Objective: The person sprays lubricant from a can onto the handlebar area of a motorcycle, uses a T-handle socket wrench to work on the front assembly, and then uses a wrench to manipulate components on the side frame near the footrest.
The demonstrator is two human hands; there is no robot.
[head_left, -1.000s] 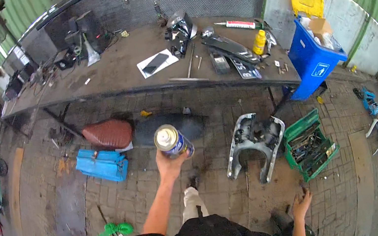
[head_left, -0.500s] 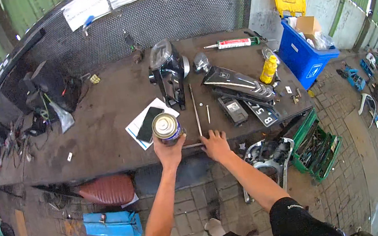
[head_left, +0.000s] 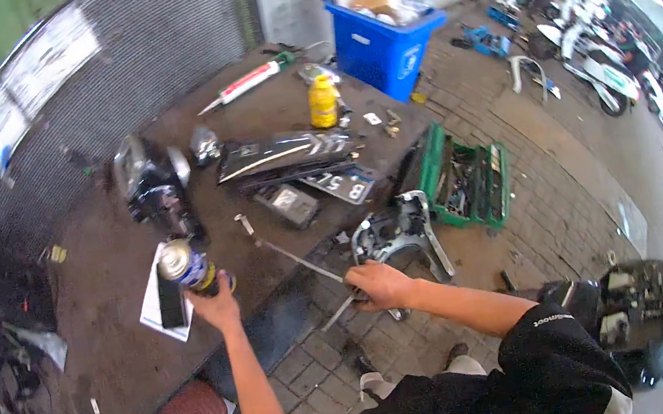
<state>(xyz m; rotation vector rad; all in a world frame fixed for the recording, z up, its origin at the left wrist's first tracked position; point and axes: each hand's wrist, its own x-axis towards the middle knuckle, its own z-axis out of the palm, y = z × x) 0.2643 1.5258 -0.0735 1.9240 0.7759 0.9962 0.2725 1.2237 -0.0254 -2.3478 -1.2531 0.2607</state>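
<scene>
My left hand [head_left: 216, 303] is wrapped round the lower part of a blue and yellow aerosol can [head_left: 186, 266] with a pale top, just over the workbench. A phone [head_left: 171, 302] lies on a white paper [head_left: 154, 311] beside it. In my right hand [head_left: 381, 284], past the bench's front edge, is a long thin T-handle wrench [head_left: 296, 259]. Its shaft points back over the bench, and part of its crossbar shows below my fingers. Close to the shaft's far end lies a small bolt [head_left: 243, 223]. A black headlight-like part [head_left: 153, 188] stands behind the can.
Black trim [head_left: 283, 152], a boxy module [head_left: 287, 204], a number plate [head_left: 341, 187], a yellow bottle [head_left: 322, 103] and a sealant tube [head_left: 247, 81] lie along the bench. An open green toolbox [head_left: 467, 180] and a grey frame-like part [head_left: 398, 240] are on the right, near a blue bin [head_left: 388, 44].
My view has turned to the right. My right hand has lifted the T-handle wrench off the bench and brought it past the front edge. The can remains in my left hand, now tilted.
</scene>
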